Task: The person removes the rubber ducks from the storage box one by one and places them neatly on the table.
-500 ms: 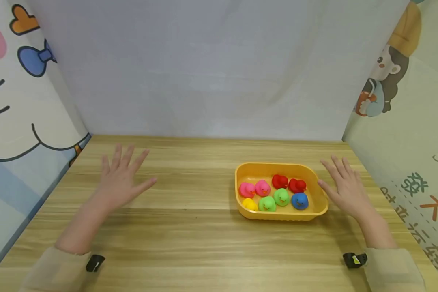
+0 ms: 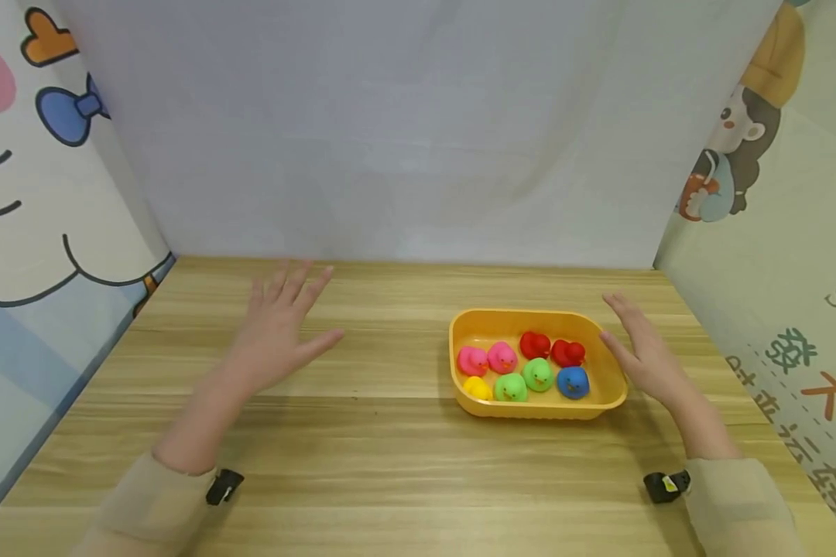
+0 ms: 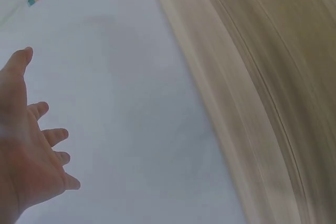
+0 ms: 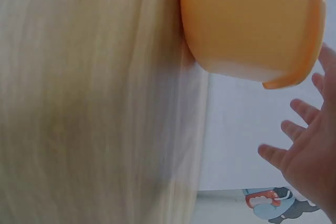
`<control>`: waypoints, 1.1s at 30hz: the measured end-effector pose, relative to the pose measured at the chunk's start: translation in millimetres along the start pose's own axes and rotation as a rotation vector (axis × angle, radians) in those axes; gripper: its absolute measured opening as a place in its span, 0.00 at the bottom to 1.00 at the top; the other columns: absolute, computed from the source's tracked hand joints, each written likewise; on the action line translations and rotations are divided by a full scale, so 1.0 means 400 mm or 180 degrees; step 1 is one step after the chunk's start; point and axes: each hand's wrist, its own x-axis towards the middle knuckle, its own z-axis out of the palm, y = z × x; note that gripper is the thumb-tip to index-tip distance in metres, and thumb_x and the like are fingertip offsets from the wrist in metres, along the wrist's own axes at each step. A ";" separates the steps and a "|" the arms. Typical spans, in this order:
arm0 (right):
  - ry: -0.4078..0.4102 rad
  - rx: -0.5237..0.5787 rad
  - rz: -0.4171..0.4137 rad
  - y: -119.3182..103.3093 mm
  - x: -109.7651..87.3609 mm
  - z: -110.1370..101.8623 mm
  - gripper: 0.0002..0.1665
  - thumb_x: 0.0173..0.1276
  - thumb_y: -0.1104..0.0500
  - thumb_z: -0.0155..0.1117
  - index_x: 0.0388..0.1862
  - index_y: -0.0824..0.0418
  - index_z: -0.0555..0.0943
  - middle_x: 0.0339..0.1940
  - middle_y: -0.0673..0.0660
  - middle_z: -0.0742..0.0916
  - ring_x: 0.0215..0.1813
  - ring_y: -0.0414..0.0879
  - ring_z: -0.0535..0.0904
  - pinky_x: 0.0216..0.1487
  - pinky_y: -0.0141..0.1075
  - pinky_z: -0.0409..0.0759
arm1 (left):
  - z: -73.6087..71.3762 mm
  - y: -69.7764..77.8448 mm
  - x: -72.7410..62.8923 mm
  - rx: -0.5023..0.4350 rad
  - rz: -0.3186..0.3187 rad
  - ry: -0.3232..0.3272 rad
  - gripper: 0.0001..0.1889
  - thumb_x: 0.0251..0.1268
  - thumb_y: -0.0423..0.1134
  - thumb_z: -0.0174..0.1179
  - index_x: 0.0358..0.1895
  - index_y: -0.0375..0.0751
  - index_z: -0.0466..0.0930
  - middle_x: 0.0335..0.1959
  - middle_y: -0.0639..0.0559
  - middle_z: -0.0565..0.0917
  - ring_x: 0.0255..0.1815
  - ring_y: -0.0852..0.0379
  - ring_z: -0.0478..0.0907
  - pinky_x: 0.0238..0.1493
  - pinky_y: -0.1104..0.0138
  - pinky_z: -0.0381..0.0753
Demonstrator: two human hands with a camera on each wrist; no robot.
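Left hand (image 2: 272, 336) has swung inward over the tabletop (image 2: 390, 464), and the right hand (image 2: 648, 360) has turned more edge-on beside the tub (image 2: 602, 379), which seems to have stayed put. Neither grip has hold of anything; fingers reach out straight on both sides, though from here I can't tell whether the right thumb touches the rim. Eight ducks (image 2: 538, 374) sit bunched inside the tub, toward its left and middle, its raised walls presumably there to keep them together. It stands right of centre, in from the back edge, where the white cloth (image 2: 404, 131) rises; a broad stretch leaves the left hand more room to move, the right far less
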 end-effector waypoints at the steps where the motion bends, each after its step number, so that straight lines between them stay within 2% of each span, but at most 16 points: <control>1: -0.0042 0.0059 0.0017 0.003 0.002 0.001 0.36 0.74 0.53 0.49 0.76 0.55 0.50 0.75 0.68 0.55 0.73 0.70 0.48 0.65 0.69 0.47 | 0.002 0.009 0.006 -0.0021 0.0041 0.0013 0.45 0.63 0.64 0.51 0.76 0.56 0.39 0.77 0.49 0.37 0.76 0.44 0.25 0.69 0.37 0.32; 4: -0.0150 0.0227 0.0088 0.013 0.009 0.001 0.36 0.74 0.54 0.49 0.76 0.56 0.50 0.75 0.68 0.56 0.72 0.71 0.51 0.63 0.70 0.52 | 0.011 0.036 0.024 -0.0092 0.0172 0.0043 0.44 0.63 0.64 0.52 0.76 0.54 0.41 0.77 0.49 0.39 0.76 0.45 0.26 0.69 0.38 0.33; 11: -0.0457 0.0780 0.0131 0.037 0.027 0.003 0.36 0.75 0.59 0.49 0.77 0.58 0.48 0.75 0.68 0.54 0.73 0.69 0.48 0.61 0.70 0.53 | 0.032 0.094 0.051 -0.0268 0.0349 0.0034 0.44 0.63 0.63 0.53 0.76 0.55 0.42 0.77 0.51 0.42 0.77 0.47 0.28 0.71 0.42 0.32; 16: -0.0605 0.0870 0.0174 0.040 0.039 0.012 0.37 0.75 0.58 0.49 0.77 0.57 0.47 0.76 0.65 0.54 0.73 0.67 0.50 0.64 0.66 0.55 | 0.052 0.128 0.070 -0.0337 0.0446 -0.0038 0.45 0.62 0.63 0.54 0.76 0.54 0.42 0.77 0.52 0.42 0.77 0.49 0.27 0.72 0.44 0.31; 20: -0.0693 0.0900 0.0171 0.046 0.045 0.016 0.37 0.75 0.58 0.48 0.77 0.57 0.46 0.75 0.66 0.55 0.72 0.69 0.52 0.62 0.68 0.56 | 0.080 0.150 0.089 -0.0519 0.0593 -0.0036 0.45 0.61 0.61 0.56 0.76 0.55 0.43 0.77 0.53 0.42 0.77 0.50 0.28 0.73 0.46 0.31; 23: -0.0755 0.0931 0.0178 0.050 0.050 0.017 0.36 0.76 0.58 0.47 0.77 0.54 0.46 0.75 0.66 0.56 0.71 0.71 0.54 0.63 0.66 0.58 | 0.099 0.169 0.105 -0.0708 0.0722 -0.0051 0.44 0.61 0.59 0.58 0.76 0.55 0.44 0.77 0.53 0.45 0.77 0.49 0.31 0.73 0.48 0.32; 24: -0.0770 0.0938 0.0185 0.050 0.051 0.017 0.36 0.76 0.58 0.47 0.77 0.54 0.46 0.75 0.66 0.57 0.71 0.71 0.55 0.63 0.63 0.59 | 0.103 0.177 0.110 -0.0753 0.0766 -0.0069 0.44 0.61 0.59 0.58 0.76 0.55 0.45 0.77 0.53 0.46 0.77 0.49 0.32 0.74 0.49 0.32; 27: -0.0760 0.0923 0.0159 0.054 0.054 0.021 0.34 0.76 0.59 0.46 0.77 0.56 0.49 0.73 0.67 0.60 0.69 0.70 0.60 0.65 0.41 0.69 | 0.118 0.199 0.123 -0.0900 0.0879 -0.0122 0.42 0.61 0.57 0.59 0.75 0.55 0.47 0.76 0.54 0.49 0.77 0.50 0.35 0.74 0.51 0.34; 30: -0.0695 0.0902 0.0110 0.062 0.055 0.027 0.32 0.76 0.61 0.46 0.75 0.61 0.52 0.71 0.69 0.64 0.65 0.68 0.65 0.56 0.19 0.68 | 0.137 0.218 0.133 -0.0968 0.0994 -0.0159 0.41 0.62 0.56 0.59 0.75 0.54 0.51 0.76 0.54 0.52 0.77 0.50 0.38 0.75 0.52 0.36; 31: -0.0674 0.0892 0.0102 0.065 0.054 0.029 0.31 0.76 0.61 0.46 0.74 0.63 0.54 0.70 0.69 0.65 0.64 0.68 0.67 0.53 0.15 0.65 | 0.145 0.223 0.137 -0.0973 0.1035 -0.0164 0.40 0.62 0.56 0.59 0.75 0.53 0.51 0.76 0.53 0.53 0.77 0.49 0.40 0.75 0.52 0.38; 33: -0.0634 0.0881 0.0095 0.071 0.053 0.032 0.30 0.76 0.62 0.45 0.73 0.66 0.55 0.69 0.71 0.66 0.62 0.68 0.68 0.50 0.13 0.64 | 0.159 0.236 0.144 -0.0966 0.1099 -0.0215 0.40 0.62 0.56 0.59 0.74 0.53 0.52 0.75 0.53 0.54 0.77 0.49 0.42 0.75 0.53 0.40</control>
